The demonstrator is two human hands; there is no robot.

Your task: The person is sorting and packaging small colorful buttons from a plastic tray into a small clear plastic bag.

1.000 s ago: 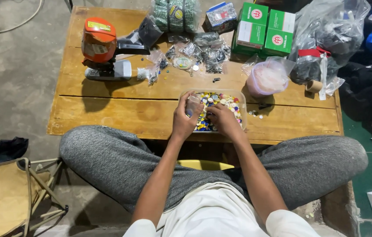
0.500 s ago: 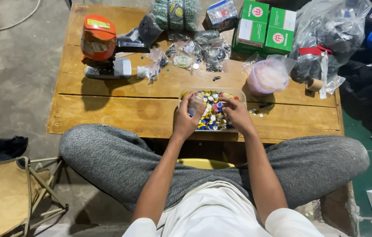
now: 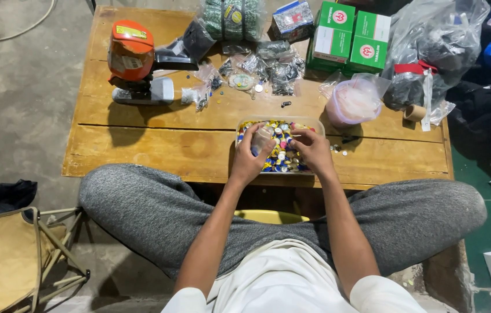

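A clear plastic tray (image 3: 319, 123) full of several small coloured round pieces sits at the near edge of a low wooden table (image 3: 158, 145). My left hand (image 3: 250, 157) is over the tray's left side, its fingers closed around a small clear plastic bag (image 3: 261, 138). My right hand (image 3: 314, 152) rests over the tray's right half with fingers curled down among the pieces; what it pinches is hidden. My crossed legs in grey trousers lie just below the table edge.
An orange and grey press tool (image 3: 132, 61) stands at the back left. Small clear bags of parts (image 3: 274, 66), green boxes (image 3: 347, 35), a pink-filled bag (image 3: 352, 101) and large bags (image 3: 437, 46) crowd the back. A folding stool (image 3: 7, 255) stands at lower left.
My right hand has shifted slightly to the right and down into the tray. My left hand keeps hold of the small clear bag, raised a little.
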